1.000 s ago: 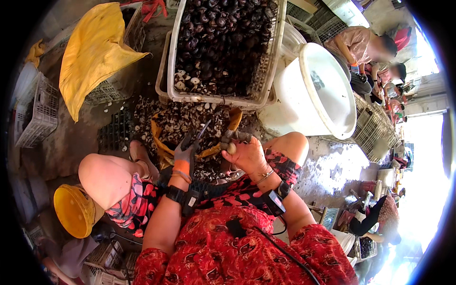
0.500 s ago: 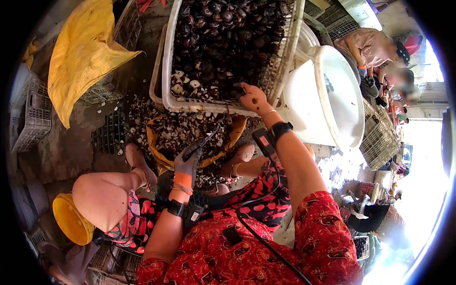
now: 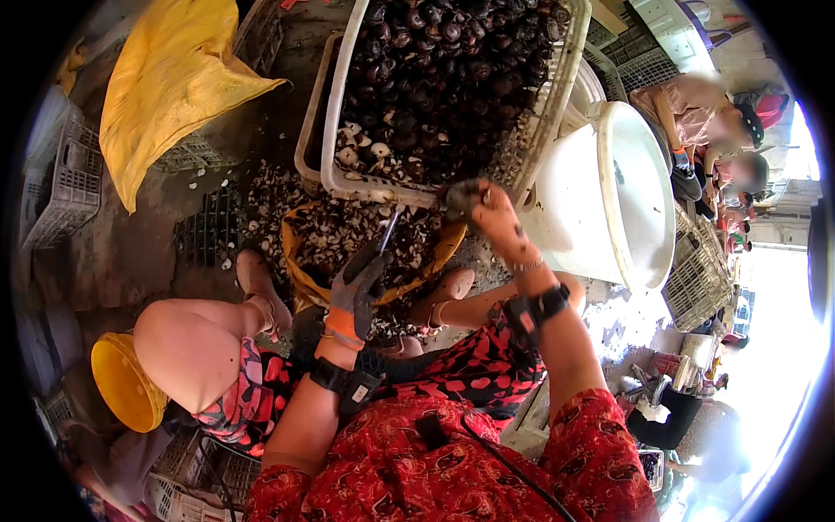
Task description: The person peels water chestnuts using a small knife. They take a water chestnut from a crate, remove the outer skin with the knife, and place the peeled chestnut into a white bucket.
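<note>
The bare right hand (image 3: 487,213) is up at the near rim of the white slatted crate (image 3: 348,130), its grip pinched around one dark shell (image 3: 454,198) just at the crate's front edge, right above the yellow basket (image 3: 296,270). The crate is heaped with the same dark, rounded shells, some split and showing pale insides near the front. That one piece looks small, hard and knobbly, light enough for fingertips alone, and probably wet and a bit slick, so a firm pinch across its widest part seems the safe hold; it seems stiff enough to take pressure without crushing. The left hand (image 3: 355,291), in a grey glove with an orange cuff, sits lower, over the basket of broken shell bits, its grip pressed together around the handle of a thin pointed tool (image 3: 387,233) that angles up toward the crate. The glove makes sense to me: the edges of the opened shells look sharp. Scraps lie scattered on the ground beside the basket, near a sandalled foot (image 3: 257,278). A big white tub (image 3: 600,209) stands just to the right of the crate, a yellow cloth (image 3: 165,78) is draped over crates to the left, and a yellow bucket (image 3: 122,383) sits beside the left knee. Other people work well off to the right.
</note>
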A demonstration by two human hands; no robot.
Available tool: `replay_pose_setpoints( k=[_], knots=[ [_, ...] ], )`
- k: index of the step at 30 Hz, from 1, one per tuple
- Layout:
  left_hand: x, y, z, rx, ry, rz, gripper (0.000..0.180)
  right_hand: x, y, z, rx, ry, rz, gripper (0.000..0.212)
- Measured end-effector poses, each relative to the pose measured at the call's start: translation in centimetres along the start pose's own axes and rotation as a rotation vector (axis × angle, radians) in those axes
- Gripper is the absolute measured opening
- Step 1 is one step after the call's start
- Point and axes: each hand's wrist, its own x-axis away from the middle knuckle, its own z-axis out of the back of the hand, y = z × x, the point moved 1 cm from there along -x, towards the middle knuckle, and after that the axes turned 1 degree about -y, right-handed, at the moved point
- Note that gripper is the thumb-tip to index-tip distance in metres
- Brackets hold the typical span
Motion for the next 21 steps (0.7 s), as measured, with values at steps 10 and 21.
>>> replay_pose_setpoints(
  k=[10, 21],
  knots=[
    [2.5, 0.1, -1.6, -0.134, -0.132, 0.136, 0.035, 10.7, 3.2, -6.6, 0.583, -0.162, 0.078, 0.026],
    [3.2, -0.7, -0.4, -0.071, -0.235, 0.177, 0.037, 11.7, 4.9, -6.2, 0.625, -0.092, 0.508, 0.026]
  ],
)
